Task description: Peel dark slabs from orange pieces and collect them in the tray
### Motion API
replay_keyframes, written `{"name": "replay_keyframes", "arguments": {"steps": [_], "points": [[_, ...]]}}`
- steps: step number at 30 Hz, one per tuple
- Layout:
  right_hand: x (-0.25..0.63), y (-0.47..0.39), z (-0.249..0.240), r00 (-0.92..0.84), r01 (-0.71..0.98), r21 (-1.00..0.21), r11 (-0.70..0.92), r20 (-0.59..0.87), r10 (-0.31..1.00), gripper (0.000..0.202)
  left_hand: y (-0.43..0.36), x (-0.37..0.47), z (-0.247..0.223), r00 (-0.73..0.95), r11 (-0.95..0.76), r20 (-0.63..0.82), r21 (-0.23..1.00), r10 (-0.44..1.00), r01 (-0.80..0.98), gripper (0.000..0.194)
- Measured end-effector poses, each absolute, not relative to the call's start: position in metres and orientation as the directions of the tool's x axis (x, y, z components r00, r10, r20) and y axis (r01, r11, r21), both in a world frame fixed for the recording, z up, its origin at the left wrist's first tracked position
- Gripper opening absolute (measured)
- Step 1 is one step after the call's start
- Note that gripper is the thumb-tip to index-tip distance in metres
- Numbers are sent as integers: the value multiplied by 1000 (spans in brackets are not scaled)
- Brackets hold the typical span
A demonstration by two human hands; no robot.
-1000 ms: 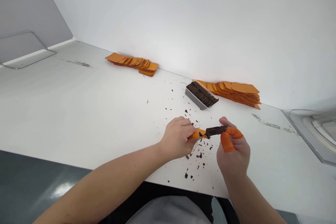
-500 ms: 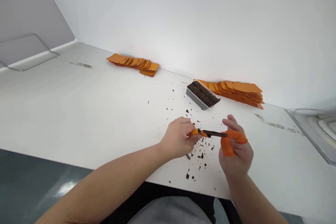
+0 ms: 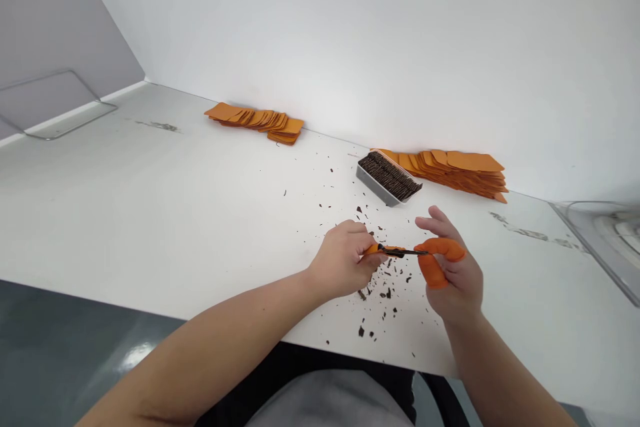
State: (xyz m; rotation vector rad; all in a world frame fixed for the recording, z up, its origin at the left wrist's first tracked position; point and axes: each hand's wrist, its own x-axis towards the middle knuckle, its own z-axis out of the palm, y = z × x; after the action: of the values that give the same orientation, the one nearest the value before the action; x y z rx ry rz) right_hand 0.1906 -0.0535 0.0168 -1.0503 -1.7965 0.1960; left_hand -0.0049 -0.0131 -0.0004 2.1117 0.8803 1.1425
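Pinched in my left hand (image 3: 345,260) is one end of a thin, dark, flaky slice (image 3: 400,251). Orange material with dark patches shows at those fingertips; whether it is a finger cover or a sleeve, I cannot tell. My right hand (image 3: 453,267) has orange covers on thumb and forefinger, which close on the slice's right end while the other fingers stay raised. Beneath both hands, dark crumbs (image 3: 389,293) lie scattered over the white table (image 3: 200,227). A grey tray (image 3: 377,190) packed with upright dark slices sits beyond my hands.
Overlapping flat orange pieces (image 3: 260,121) lie against the wall at back left, and a second orange pile (image 3: 465,173) lies behind the tray. A wire frame (image 3: 83,120) stands at far left. At right is a clear-edged tray or box (image 3: 600,260), partly blurred.
My right hand has shifted slightly left and up, its covered fingertips now closer to my left hand along the slice. The slice appears more edge-on. The view has shifted slightly.
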Motion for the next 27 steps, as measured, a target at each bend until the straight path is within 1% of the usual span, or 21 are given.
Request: {"name": "replay_keyframes", "arguments": {"steps": [4,9,15,17,19,24,27], "points": [[191,-53,16,-146,591,-516,620,687,712,11,-13,-5,-2,427,-643,508,715,748,275,22],[193,-53,15,-121,585,-563,583,651,750,8,-12,-5,-2,446,-666,517,683,730,299,23],[194,-51,15,-100,551,-602,578,640,762,4,-11,-4,-3,469,-724,562,610,681,321,17],[194,-51,14,-78,532,-632,564,626,776,2,-10,-4,-4,465,-741,583,591,666,320,16],[194,-50,13,-49,498,-683,534,593,804,5,-10,-4,-6,467,-758,602,569,648,319,15],[196,-49,4,8,340,-820,461,493,870,8,-10,-4,-8,467,-788,638,537,613,302,15],[198,-48,-2,13,292,-863,413,436,900,10,-9,-4,-9,464,-794,647,533,605,293,17]]}}
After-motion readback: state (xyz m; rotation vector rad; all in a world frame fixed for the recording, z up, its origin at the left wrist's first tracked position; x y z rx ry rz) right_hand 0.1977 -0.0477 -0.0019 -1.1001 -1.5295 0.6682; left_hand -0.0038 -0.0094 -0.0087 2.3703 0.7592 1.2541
